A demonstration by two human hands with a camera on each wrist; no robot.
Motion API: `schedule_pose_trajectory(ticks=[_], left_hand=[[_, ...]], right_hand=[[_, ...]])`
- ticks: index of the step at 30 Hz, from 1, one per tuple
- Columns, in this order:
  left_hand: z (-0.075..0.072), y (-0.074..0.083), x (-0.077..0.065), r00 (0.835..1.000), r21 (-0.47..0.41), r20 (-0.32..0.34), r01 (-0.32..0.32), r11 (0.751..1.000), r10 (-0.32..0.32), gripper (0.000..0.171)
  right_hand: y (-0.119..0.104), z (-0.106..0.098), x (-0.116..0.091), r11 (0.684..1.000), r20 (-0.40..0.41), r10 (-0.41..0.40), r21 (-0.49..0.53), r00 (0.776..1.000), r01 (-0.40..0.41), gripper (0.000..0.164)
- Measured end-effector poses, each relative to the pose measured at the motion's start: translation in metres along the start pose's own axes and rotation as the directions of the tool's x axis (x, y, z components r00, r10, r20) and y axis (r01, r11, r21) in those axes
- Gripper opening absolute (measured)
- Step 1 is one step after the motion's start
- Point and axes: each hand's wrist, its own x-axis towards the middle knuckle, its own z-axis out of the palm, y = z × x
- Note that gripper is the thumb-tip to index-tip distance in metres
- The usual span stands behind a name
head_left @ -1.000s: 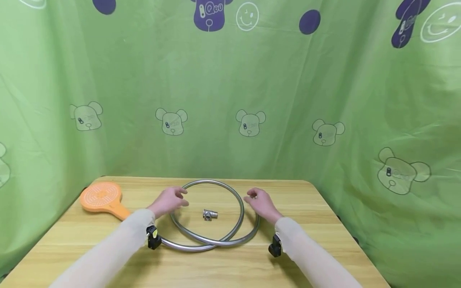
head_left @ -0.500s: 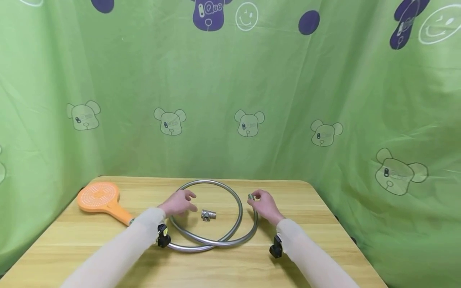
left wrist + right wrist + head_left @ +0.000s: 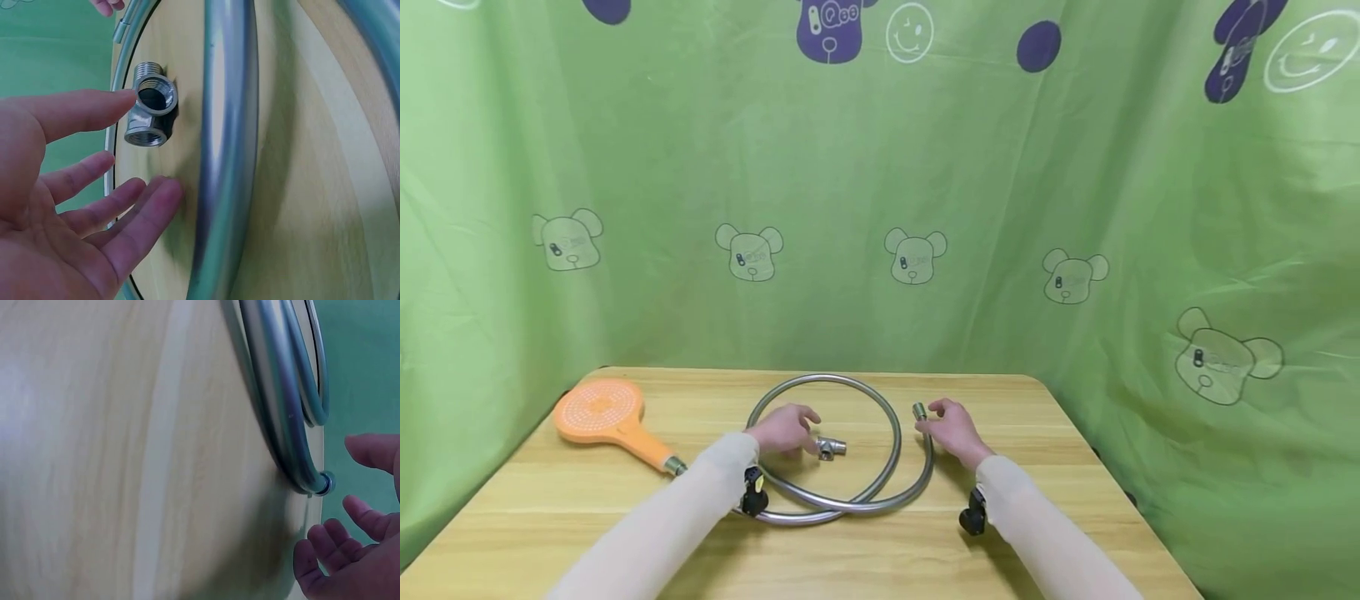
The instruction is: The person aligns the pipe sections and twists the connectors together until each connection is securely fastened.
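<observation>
My left hand (image 3: 786,429) reaches over the coiled metal hose to a small chrome T-shaped pipe fitting (image 3: 827,449). In the left wrist view the thumb (image 3: 94,112) lies right by the fitting (image 3: 153,94), its tip overlapping the edge; whether it touches cannot be told. The other fingers are spread loosely. My right hand (image 3: 955,432) is beside the hose's free end, a threaded metal connector (image 3: 919,411). In the right wrist view its thumb and fingers stand apart, with the connector (image 3: 326,483) just beyond the fingertips.
An orange shower head (image 3: 601,410) lies on the left of the wooden table (image 3: 880,562), its handle joined to the hose (image 3: 891,417) by a metal connector (image 3: 674,465). The hose loops across the middle. Green curtain (image 3: 850,317) hangs behind and at both sides.
My left hand has moved right, from the loop's left side to the T-fitting. At the hose end, my right hand's fingers have spread, leaving the connector in plain sight.
</observation>
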Motion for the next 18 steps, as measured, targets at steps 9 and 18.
schedule_pose_trajectory(ticks=[9, 18], left_hand=[[0.013, -0.009, 0.015, 0.999, 0.009, 0.041, -0.007, 1.000, 0.007, 0.065], [0.017, -0.006, 0.019, 0.997, 0.027, 0.072, -0.020, 0.999, 0.018, 0.063]], right_hand=[[0.009, -0.001, 0.003, 0.999, 0.031, 0.007, -0.054, 0.999, -0.006, 0.069], [0.014, 0.004, 0.002, 0.986, 0.047, -0.028, -0.164, 0.999, 0.035, 0.076]])
